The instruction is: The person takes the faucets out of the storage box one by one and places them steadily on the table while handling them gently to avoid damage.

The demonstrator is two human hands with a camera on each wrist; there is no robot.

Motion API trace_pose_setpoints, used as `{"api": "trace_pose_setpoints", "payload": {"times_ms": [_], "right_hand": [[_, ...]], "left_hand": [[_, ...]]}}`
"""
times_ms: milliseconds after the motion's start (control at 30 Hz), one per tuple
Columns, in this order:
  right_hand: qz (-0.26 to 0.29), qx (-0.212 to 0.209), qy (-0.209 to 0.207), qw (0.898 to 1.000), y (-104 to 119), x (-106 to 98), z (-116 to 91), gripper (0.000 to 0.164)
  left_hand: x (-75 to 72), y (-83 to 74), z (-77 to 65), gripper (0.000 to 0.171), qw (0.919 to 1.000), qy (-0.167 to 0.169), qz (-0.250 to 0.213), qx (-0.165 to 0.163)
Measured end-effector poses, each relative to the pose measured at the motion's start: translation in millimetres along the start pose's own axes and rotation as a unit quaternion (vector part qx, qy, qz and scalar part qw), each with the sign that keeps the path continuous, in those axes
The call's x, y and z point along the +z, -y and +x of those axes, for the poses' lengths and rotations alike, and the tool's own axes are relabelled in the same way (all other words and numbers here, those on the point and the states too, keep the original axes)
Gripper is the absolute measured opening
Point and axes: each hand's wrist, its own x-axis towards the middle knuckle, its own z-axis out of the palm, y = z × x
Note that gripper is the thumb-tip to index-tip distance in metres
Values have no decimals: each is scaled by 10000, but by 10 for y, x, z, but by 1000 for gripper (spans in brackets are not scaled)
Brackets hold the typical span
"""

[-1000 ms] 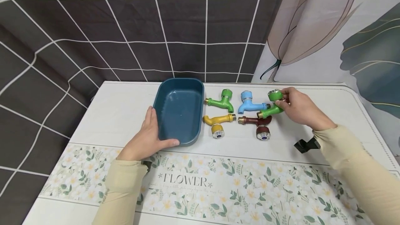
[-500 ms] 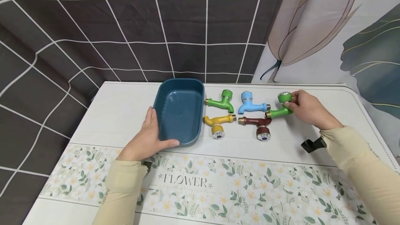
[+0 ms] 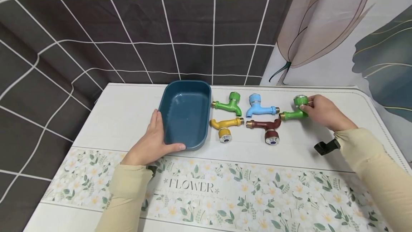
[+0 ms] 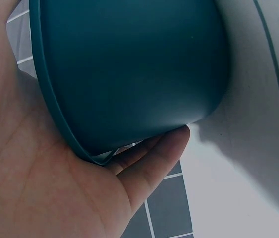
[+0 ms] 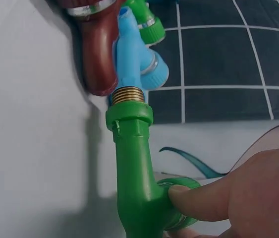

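Note:
My right hand (image 3: 329, 113) pinches a green tap (image 3: 295, 114) between thumb and fingers, near its round knob. In the right wrist view, the thumb presses close to the knob, and the tap's brass thread points away. My left hand (image 3: 150, 143) rests against the near left corner of a dark blue plastic basin (image 3: 185, 121). Its fingers lie straight along the side, with the thumb by the near rim. Right of the basin lie another green tap (image 3: 229, 106), a light blue tap (image 3: 261, 109), a yellow tap (image 3: 229, 122) and a dark red tap (image 3: 265, 124).
A white table cover (image 3: 135, 99) with a floral band (image 3: 251, 196) lies under everything. Behind the table hangs a dark cloth with a white grid (image 3: 190, 24). A leaf-patterned cloth (image 3: 325, 28) hangs at the right. A black strap end (image 3: 326, 148) juts from my right wrist.
My right hand has moved to the right with the green tap, away from the blue and dark red taps. The left hand and basin have stayed in place.

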Motion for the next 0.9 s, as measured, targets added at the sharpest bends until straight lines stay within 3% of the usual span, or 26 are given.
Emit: {"api": "trace_pose_setpoints", "payload": {"times_ms": [633,900], "right_hand": [[-94,353,140,9992,-120,37,40,49],[-239,434,243,9985,-125,34,55,36]], "left_hand": [[6,0,12,139,10000,-6,37,23],[4,0,7,139,10000,24,5,15]]}}
